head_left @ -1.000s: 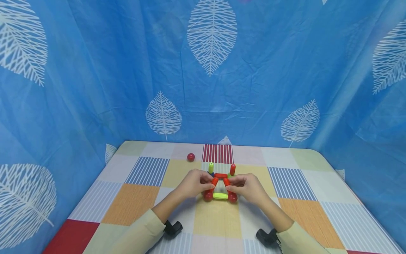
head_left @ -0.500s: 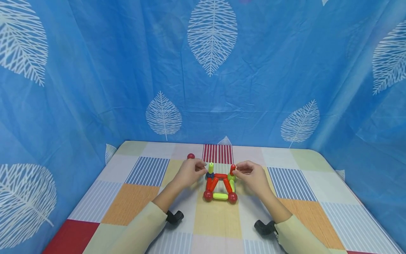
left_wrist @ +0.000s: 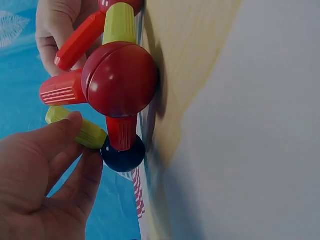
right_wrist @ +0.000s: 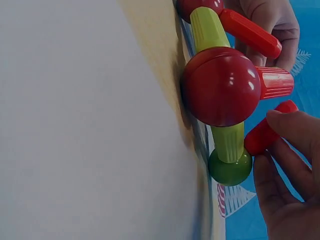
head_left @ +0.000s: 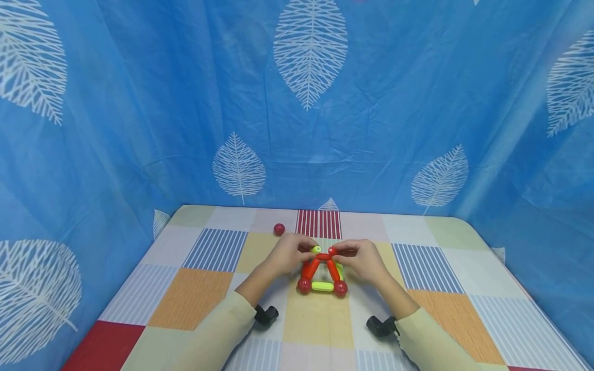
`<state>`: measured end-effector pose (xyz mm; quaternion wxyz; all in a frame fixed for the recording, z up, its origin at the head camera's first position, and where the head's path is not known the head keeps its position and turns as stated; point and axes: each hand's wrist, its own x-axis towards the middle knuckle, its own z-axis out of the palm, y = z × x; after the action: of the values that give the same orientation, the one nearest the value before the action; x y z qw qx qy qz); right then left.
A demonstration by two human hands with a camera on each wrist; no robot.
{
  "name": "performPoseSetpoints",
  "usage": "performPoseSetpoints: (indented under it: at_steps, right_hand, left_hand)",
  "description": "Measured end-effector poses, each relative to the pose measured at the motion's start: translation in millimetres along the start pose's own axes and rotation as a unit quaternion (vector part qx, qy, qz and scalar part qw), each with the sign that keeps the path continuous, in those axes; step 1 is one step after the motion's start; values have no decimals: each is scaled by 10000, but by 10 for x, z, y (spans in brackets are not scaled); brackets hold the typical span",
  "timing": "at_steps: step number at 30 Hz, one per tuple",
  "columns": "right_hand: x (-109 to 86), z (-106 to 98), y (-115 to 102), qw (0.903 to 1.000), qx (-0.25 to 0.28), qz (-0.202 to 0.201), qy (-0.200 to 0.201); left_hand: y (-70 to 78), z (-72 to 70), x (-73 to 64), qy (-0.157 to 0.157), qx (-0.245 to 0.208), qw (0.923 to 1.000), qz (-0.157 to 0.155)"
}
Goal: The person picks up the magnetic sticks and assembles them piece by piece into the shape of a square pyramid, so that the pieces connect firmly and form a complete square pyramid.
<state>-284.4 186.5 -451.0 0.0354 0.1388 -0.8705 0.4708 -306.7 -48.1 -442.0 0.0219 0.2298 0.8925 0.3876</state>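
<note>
A frame of coloured rods and balls stands on the table. Two red balls (head_left: 303,286) mark its near corners, with a yellow-green rod (head_left: 322,286) between them. In the left wrist view, my left hand (head_left: 293,253) pinches a yellow-green rod (left_wrist: 82,129) that slants up from the dark blue ball (left_wrist: 123,153). My right hand (head_left: 361,258) pinches a red rod (right_wrist: 270,129) rising from the green ball (right_wrist: 230,167) at the far right corner. Two more red rods (head_left: 313,268) lean inward from the near balls, their upper ends free. The fingers partly hide the far corners.
A loose red ball (head_left: 279,229) lies on the checked tablecloth behind my left hand. Black curved pieces (head_left: 266,315) sit at both wrists. A blue curtain (head_left: 371,129) with white leaf prints hangs around the back and sides of the table.
Both hands have left the near red rods and moved to the far rods, which they now pinch. Those far rods stood upright before and now lean toward me and inward.
</note>
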Motion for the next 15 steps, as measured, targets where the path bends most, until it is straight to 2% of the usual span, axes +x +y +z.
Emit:
performPoseSetpoints:
  at_steps: [5, 15]
  right_hand:
    - [-5, 5, 17, 9995, -3, -276, -158]
    - [1, 9, 17, 9994, -59, -304, -126]
  left_hand:
    - [10, 4, -1, -82, 91, 9999, 96]
    - [6, 1, -12, -79, 151, 9997, 147]
